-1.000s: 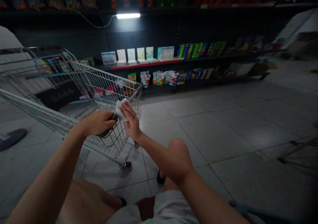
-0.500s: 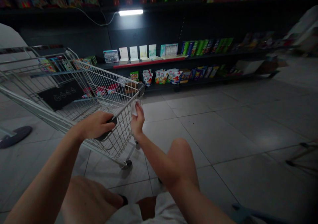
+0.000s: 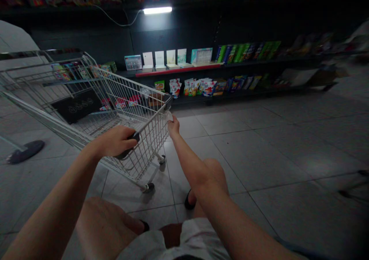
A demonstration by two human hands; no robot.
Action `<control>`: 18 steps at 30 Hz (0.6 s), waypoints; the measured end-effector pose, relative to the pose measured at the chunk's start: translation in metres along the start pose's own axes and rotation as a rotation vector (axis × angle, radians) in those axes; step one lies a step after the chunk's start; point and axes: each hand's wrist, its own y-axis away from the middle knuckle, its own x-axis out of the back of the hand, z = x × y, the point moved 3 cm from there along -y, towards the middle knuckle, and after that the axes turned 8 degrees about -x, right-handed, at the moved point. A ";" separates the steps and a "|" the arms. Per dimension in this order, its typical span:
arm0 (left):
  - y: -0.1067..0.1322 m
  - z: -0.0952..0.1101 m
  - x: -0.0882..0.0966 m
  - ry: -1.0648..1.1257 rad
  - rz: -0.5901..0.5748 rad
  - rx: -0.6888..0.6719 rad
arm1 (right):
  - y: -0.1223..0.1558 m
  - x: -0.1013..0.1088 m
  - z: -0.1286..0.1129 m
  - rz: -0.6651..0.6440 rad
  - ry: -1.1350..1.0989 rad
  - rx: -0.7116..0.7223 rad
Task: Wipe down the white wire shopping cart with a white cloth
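Observation:
A metal wire shopping cart stands at the left, one end turned toward me. My left hand is closed over the dark plastic corner piece on its near rim. Farther along that end, my right hand holds a white cloth or tissue against the side of the wire basket, near the other dark corner piece. Most of the cloth is hidden by the fingers and the basket edge. Inside the cart hangs a black panel with light round marks.
Behind the cart runs a dark shelf unit with boxes, green and blue packs and snack bags. A lit tube lamp hangs above. A round stand base sits at the left on the tiled floor.
My right hand has moved up and away from me along the cart's end with the white cloth. The left hand keeps its grip on the corner. The view has shifted slightly.

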 end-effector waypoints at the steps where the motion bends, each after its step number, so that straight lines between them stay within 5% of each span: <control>1: 0.000 -0.001 0.000 0.012 -0.004 0.000 | 0.005 -0.002 0.003 -0.007 0.001 -0.004; 4: -0.002 -0.001 -0.001 0.026 -0.009 -0.004 | 0.043 -0.007 0.018 0.013 0.000 0.009; 8: -0.006 0.000 -0.002 -0.009 0.000 -0.007 | 0.147 -0.017 0.035 0.048 -0.010 0.262; 11: -0.008 0.000 -0.002 -0.033 0.008 0.001 | 0.228 -0.020 0.044 -0.041 0.054 0.403; 13: -0.006 -0.001 -0.002 -0.033 0.015 -0.007 | 0.258 -0.013 0.049 -0.157 0.073 0.490; 15: -0.002 -0.002 -0.002 -0.023 0.019 -0.020 | 0.259 -0.001 0.054 -0.296 0.056 0.540; 18: 0.004 -0.003 -0.003 -0.012 0.015 -0.017 | 0.201 0.022 0.060 -0.268 0.016 0.454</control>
